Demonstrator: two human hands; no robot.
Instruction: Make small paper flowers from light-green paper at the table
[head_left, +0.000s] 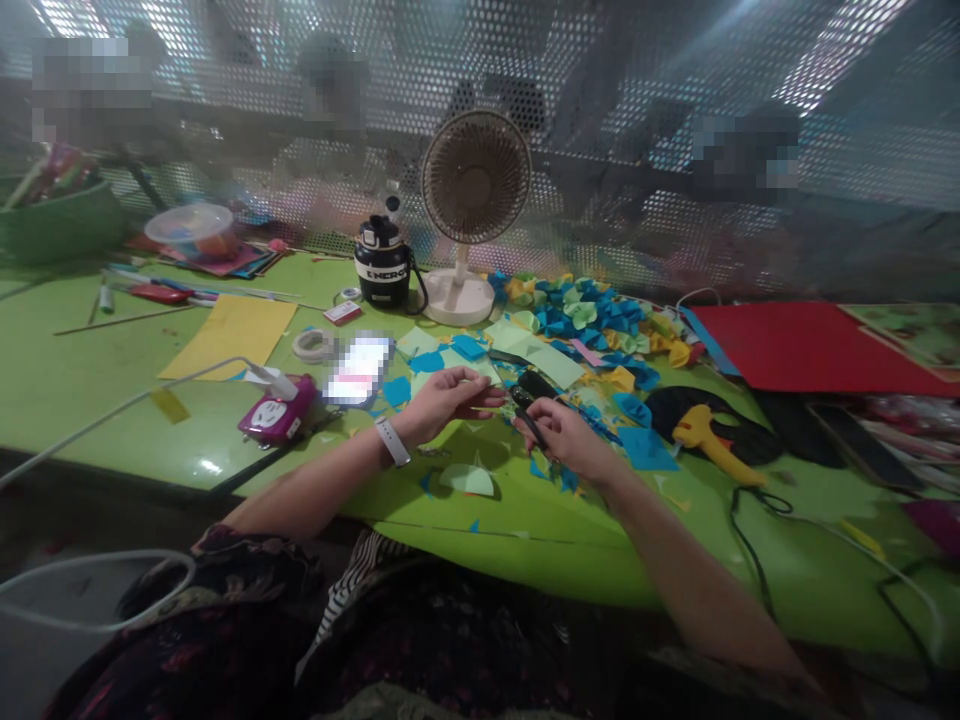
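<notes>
Scissors (531, 426): one, black-handled, held in the right hand (564, 437), fingers curled around the handle; the blades point away from the person, toward the left hand.
Left hand (454, 400): just left of the grip, fingers partly extended and close together; cannot tell whether a scrap is pinched between them. Pale watch (393, 441) on the wrist.
Black item (535, 384): just beyond the grip, too blurred to identify.
Half-round (471, 481): pale green paper, left of the grip and nearer the person.
Blue paper (648, 448): right of the grip, flat.
Glue gun (703, 432): yellow, farther right, lying across a black shape.
Red sheet (795, 345): far right of the grip and beyond.
Paper pile (581, 312): beyond the grip; blue, yellow, pale green pieces.
Fan (477, 180): upright, beyond the grip and slightly left; black bottle (381, 268) just beside its base.
Phone (358, 370): left of both hands, screen lit.
Tape (315, 346): one roll, left of the phone.
Socket block (279, 410): purple, well left of the grip, white plug inserted.
Table (555, 550): green, under all.
</notes>
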